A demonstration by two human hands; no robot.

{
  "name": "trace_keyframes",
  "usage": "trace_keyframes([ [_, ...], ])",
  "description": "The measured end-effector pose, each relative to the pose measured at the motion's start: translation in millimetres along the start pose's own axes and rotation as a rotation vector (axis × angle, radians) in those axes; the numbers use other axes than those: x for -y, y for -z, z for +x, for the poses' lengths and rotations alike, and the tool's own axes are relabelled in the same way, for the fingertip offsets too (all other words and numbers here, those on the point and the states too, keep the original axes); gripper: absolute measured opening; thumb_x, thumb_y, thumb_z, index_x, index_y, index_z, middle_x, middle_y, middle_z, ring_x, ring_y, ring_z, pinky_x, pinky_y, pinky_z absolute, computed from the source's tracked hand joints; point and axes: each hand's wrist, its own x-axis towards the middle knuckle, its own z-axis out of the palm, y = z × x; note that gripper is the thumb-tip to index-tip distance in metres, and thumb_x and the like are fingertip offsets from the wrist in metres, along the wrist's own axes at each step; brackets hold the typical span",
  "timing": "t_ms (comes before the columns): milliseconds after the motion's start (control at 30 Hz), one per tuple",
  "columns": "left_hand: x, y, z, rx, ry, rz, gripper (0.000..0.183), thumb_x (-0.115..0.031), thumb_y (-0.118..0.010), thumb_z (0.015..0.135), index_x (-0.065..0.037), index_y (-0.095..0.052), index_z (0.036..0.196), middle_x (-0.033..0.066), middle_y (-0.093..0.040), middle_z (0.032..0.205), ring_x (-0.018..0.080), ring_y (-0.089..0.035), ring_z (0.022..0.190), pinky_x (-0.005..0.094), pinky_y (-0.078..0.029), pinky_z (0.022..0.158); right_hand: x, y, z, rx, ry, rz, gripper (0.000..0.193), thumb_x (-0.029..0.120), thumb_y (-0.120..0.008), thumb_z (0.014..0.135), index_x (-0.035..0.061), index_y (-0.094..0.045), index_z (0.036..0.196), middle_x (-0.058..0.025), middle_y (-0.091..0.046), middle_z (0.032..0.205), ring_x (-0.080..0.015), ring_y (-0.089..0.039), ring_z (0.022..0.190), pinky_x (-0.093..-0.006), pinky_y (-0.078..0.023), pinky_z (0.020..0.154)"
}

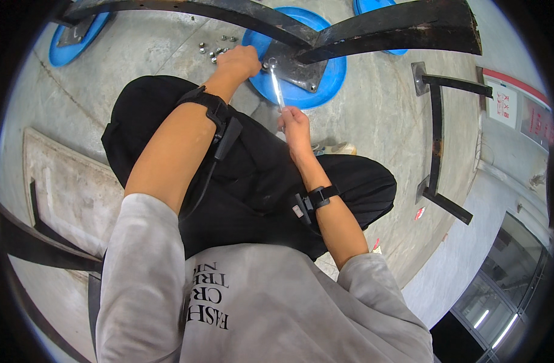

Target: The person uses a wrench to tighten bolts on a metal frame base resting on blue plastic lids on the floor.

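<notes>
My right hand point(296, 126) is closed round the lower end of a shiny metal wrench point(277, 86). The wrench's far end rests at a corner of a dark metal base plate point(298, 74), beside a bolt or nut. This plate sits on a round blue disc point(330, 85) under a black metal frame point(259, 17). At the disc's left edge, my left hand point(239, 61) has its fingers curled in by the same plate corner. What those fingers hold, if anything, is hidden. Another nut point(313, 88) shows at the plate's near right corner.
Several loose nuts point(215, 54) lie on the concrete floor just left of my left hand. More blue discs point(62, 55) stand at the far left and far right. A smaller black frame point(435, 139) is at the right. A worn pale board point(65, 181) lies left.
</notes>
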Motion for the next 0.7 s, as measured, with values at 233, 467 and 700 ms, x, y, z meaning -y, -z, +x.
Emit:
trace_keyframes([
  [233,1,2,-2,-0.011,-0.001,-0.003,0.032,-0.02,-0.055,0.08,-0.012,-0.062,0.11,0.0093,-0.059,0.116,0.0268,-0.056,0.107,0.0386,-0.044,0.088,8,-16,-11,0.029,-0.072,-0.049,0.02,0.016,-0.045,0.091,-0.0006,-0.055,0.088,-0.0026,-0.051,0.059,-0.0091,-0.045,0.052,-0.0235,-0.037,0.051],
  [467,1,-2,3,-0.004,0.003,-0.01,0.032,-0.017,-0.055,0.079,-0.011,-0.062,0.109,0.0093,-0.059,0.115,0.0271,-0.057,0.107,0.0389,-0.044,0.088,1,-18,-10,0.001,-0.081,-0.051,0.022,0.019,-0.045,0.09,-0.0008,-0.056,0.088,-0.0028,-0.054,0.06,-0.009,-0.046,0.052,-0.0227,-0.035,0.051],
  [700,0,3,-1,-0.003,0.001,-0.009,0.032,-0.017,-0.053,0.078,-0.012,-0.062,0.109,0.0098,-0.059,0.116,0.0275,-0.056,0.107,0.0393,-0.045,0.088,4,-11,-3,0.061,-0.107,-0.098,0.024,0.018,-0.047,0.088,-0.0007,-0.061,0.089,-0.0022,-0.055,0.06,-0.0087,-0.047,0.05,-0.0219,-0.035,0.048],
])
